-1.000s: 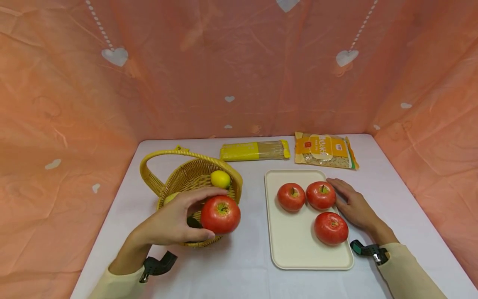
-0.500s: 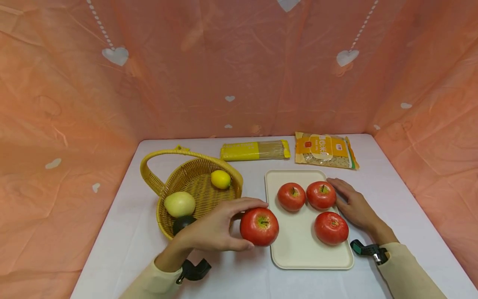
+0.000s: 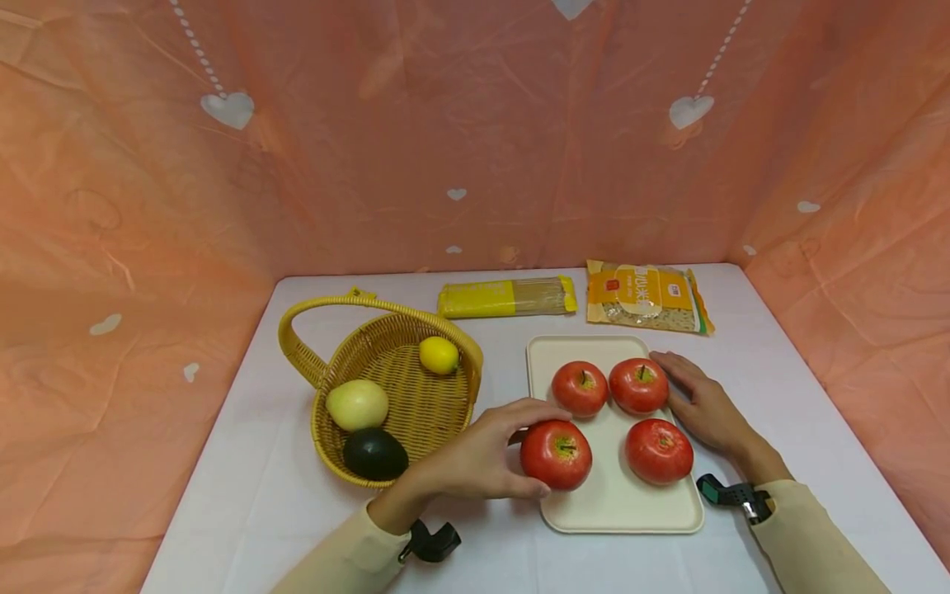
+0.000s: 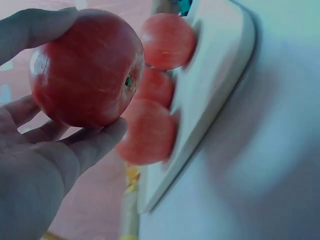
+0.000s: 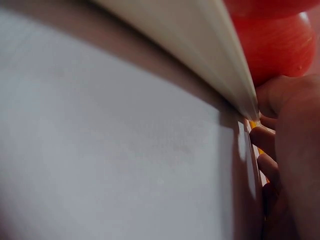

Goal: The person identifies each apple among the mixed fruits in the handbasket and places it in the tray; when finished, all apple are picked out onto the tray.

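My left hand (image 3: 475, 455) grips a red apple (image 3: 556, 456) by its sides, thumb and fingers spread round it. The apple overlaps the left edge of the cream tray (image 3: 594, 516) in the head view. Seen from the left wrist, this apple (image 4: 90, 70) hangs above the level of the tray (image 4: 220, 75), its stalk end facing the tray side. Three more red apples rest on the tray: one at back left (image 3: 580, 388), one at back right (image 3: 638, 385) and one at front right (image 3: 659, 451). My right hand (image 3: 708, 415) rests along the tray's right rim, thumb beside the back right apple.
Left of the tray stands a yellow wicker basket (image 3: 416, 412) with a raised handle. It contains a lemon (image 3: 439, 355), a pale yellow-green fruit (image 3: 358, 405) and a dark avocado (image 3: 375, 454). A noodle packet (image 3: 508, 298) and a grain bag (image 3: 648, 297) lie at the back.
My left hand has carried the apple rightward from over the basket to the tray's left side, uncovering the avocado and the pale fruit. The right hand has stayed at the rim.
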### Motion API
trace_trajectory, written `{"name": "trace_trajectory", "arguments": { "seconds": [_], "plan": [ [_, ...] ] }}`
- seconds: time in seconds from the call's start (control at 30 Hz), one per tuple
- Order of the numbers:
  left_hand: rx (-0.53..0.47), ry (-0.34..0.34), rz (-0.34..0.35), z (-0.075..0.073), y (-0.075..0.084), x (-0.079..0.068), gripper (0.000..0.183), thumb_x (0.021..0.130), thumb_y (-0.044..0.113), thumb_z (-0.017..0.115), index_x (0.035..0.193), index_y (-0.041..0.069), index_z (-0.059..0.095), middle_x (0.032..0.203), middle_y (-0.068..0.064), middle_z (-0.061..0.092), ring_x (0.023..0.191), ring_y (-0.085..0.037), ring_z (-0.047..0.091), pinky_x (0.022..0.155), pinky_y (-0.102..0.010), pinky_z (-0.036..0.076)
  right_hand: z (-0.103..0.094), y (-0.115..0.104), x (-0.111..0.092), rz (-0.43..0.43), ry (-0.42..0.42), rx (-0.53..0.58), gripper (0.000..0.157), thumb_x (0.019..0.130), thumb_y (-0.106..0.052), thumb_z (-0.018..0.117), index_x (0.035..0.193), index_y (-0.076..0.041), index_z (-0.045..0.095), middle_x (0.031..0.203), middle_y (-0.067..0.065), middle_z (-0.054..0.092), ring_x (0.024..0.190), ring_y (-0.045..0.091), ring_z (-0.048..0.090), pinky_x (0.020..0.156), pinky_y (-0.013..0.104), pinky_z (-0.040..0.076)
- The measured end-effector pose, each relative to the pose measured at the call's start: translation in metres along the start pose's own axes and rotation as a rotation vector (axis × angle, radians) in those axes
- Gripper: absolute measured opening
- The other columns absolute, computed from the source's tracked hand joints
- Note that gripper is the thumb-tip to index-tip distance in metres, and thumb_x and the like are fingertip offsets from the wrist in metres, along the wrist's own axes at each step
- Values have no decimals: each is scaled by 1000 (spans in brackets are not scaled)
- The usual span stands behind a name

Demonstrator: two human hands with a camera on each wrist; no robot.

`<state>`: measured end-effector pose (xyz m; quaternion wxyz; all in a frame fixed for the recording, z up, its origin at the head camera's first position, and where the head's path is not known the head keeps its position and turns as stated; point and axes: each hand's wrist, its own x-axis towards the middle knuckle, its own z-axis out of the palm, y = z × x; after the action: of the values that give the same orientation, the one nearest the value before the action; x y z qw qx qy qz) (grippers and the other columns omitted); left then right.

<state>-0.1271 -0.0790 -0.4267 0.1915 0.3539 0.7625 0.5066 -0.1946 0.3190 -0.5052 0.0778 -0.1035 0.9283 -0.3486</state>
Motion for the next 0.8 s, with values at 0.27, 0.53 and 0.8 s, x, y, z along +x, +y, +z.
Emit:
{"name": "trace_trajectory", "arguments": {
  "seconds": [0.27, 0.53, 0.8],
  "plan": [
    [29, 39, -41, 16, -18, 15, 78, 84, 7, 92, 154, 18, 60, 153, 1, 62, 137, -10, 58, 118, -29, 49, 0, 2, 1, 3, -3, -6, 68, 113, -37, 60, 173, -17, 34, 178, 24, 28, 165, 53, 20, 121, 84, 26],
    [52, 43, -75, 28, -28, 27, 78, 84, 9, 94, 154, 13, 60, 153, 1, 64, 135, -7, 59, 116, -27, 50, 0, 2, 1, 6, -4, -6, 68, 113, -38, 58, 173, -18, 34, 178, 24, 28, 165, 54, 19, 121, 84, 25],
    [92, 63, -118, 42, -33, 37, 79, 84, 14, 95, 155, 14, 60, 150, 3, 66, 136, -7, 59, 120, -30, 48, 1, 3, 2, 3, 0, -2, 68, 113, -36, 58, 173, -16, 34, 178, 25, 28, 165, 54, 19, 122, 84, 24]
  ]
}}
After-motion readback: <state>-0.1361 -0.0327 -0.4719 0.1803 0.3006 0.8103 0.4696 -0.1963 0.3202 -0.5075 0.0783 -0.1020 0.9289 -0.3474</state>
